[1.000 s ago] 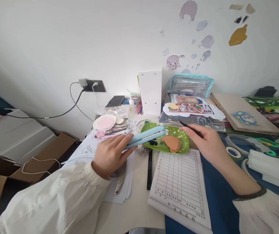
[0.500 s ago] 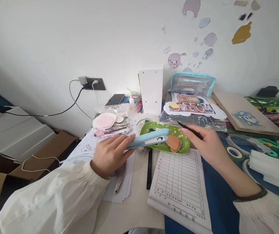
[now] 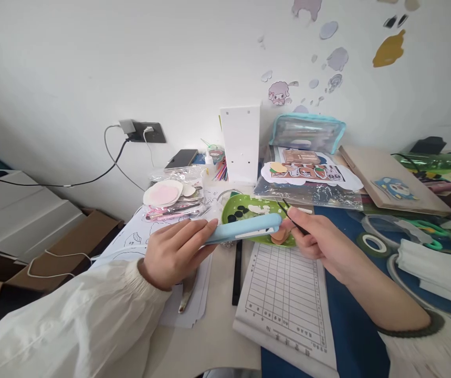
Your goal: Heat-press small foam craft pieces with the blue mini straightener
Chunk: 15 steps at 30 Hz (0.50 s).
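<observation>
My left hand [image 3: 178, 249] is wrapped round one end of a light-blue hinged tool [image 3: 244, 228], long and slim, with a white label on its side. I cannot tell its exact kind. Black tweezers [image 3: 296, 224] are pinched in my right hand [image 3: 323, 236], tips pointing up and left. Fingers of that hand are at the tool's far end, seemingly touching it. Beneath both lies a green tray [image 3: 225, 210], partly hidden, with black pieces [image 3: 238, 213], white pieces [image 3: 259, 209] and brownish-orange flat pieces [image 3: 279, 239].
In front lies a printed form pad [image 3: 288, 294] beside a black bar [image 3: 237, 278]. A bag of cut-outs [image 3: 164, 194] is on the left, a white stand [image 3: 241, 142] behind. Tape rolls [image 3: 373, 244] and a cardboard piece [image 3: 390, 181] are on the right.
My right hand has moved left and its fingers have come to the tool's far end. The tool has tipped to show more of its top, and its two arms look closer together.
</observation>
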{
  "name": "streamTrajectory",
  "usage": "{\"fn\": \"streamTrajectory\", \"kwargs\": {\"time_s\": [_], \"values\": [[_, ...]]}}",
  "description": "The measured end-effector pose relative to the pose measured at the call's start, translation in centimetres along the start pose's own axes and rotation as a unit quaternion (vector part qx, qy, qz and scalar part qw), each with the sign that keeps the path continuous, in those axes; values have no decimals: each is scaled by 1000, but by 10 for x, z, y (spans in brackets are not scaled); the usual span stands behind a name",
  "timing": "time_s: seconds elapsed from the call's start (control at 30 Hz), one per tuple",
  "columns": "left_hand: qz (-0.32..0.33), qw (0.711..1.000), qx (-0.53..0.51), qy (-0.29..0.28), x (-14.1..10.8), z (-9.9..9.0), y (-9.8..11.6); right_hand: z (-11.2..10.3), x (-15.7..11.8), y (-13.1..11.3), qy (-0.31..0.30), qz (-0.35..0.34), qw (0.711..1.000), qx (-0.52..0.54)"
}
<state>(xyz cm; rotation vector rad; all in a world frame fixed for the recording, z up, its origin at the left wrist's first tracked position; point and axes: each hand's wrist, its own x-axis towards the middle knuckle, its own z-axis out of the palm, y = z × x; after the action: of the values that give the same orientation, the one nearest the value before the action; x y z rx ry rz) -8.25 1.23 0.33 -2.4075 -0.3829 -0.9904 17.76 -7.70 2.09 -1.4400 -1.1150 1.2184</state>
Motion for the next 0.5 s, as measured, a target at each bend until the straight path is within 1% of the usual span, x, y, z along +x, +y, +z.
{"fn": "streamTrajectory", "kwargs": {"time_s": [0.2, 0.3, 0.5], "values": [[23, 1000, -14, -14, -1, 0, 0, 6, -3, -6, 32, 67, 997, 9], [32, 999, -18, -14, -1, -1, 1, 8, -3, -7, 30, 67, 997, 14], [32, 999, -32, -20, 1, -3, 2, 5, -1, -4, 4, 66, 996, 53]]}}
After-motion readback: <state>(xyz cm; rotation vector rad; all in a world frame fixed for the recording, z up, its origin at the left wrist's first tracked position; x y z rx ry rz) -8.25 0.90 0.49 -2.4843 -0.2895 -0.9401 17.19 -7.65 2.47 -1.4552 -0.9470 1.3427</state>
